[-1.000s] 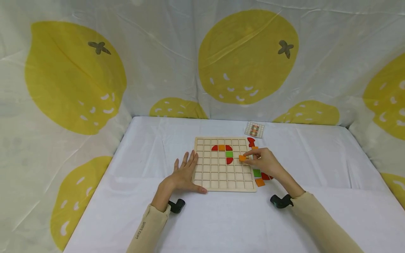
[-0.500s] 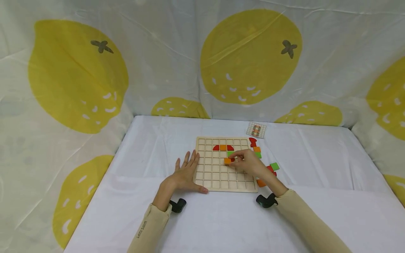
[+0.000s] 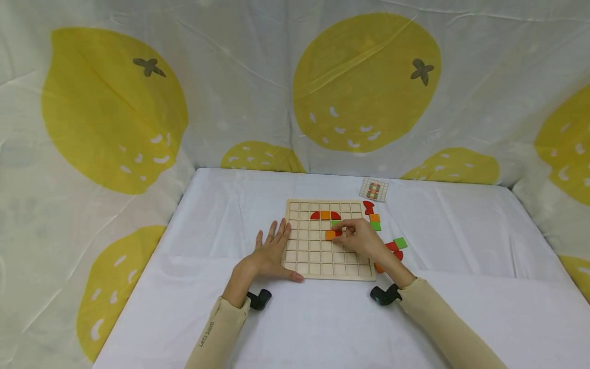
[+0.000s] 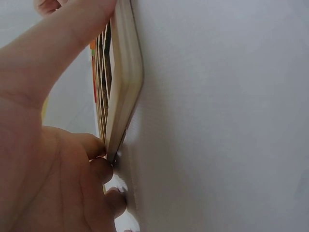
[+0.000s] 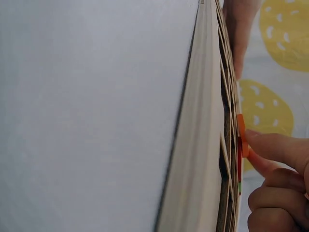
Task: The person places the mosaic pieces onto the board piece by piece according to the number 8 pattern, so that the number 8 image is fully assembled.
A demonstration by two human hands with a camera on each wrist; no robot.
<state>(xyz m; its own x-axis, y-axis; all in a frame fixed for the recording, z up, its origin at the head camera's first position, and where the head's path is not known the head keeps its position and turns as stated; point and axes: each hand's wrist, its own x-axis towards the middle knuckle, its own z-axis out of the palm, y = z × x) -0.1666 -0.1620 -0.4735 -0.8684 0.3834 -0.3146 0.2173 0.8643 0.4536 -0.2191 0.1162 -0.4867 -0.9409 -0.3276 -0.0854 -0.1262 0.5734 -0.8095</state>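
A wooden grid board [image 3: 308,256] lies on the white-covered table. In the head view my right hand [image 3: 361,238] pinches an orange square tile [image 3: 330,235] between thumb and forefinger, low over a cell left of a red tile. The right wrist view shows that orange tile [image 5: 243,135] tilted at the board's surface. My left hand [image 3: 265,256] rests along the board's left edge, fingers spread and thumb at the front corner. Along an upper row sit a red quarter-round tile [image 3: 315,216], an orange tile [image 3: 325,215] and another red tile [image 3: 336,216]. A green tile [image 3: 334,224] is partly hidden by my right hand.
Loose red, orange and green tiles lie right of the board, among them a green tile [image 3: 400,243] and a red piece [image 3: 368,207]; my right arm covers some. A small pattern card [image 3: 374,189] lies behind the board. Lemon-print fabric [image 3: 366,82] stands behind the table.
My right hand has carried the orange tile leftward from the board's right side to beside the red tile, shifting only slightly in the last half second. My left hand stays on the board's edge.
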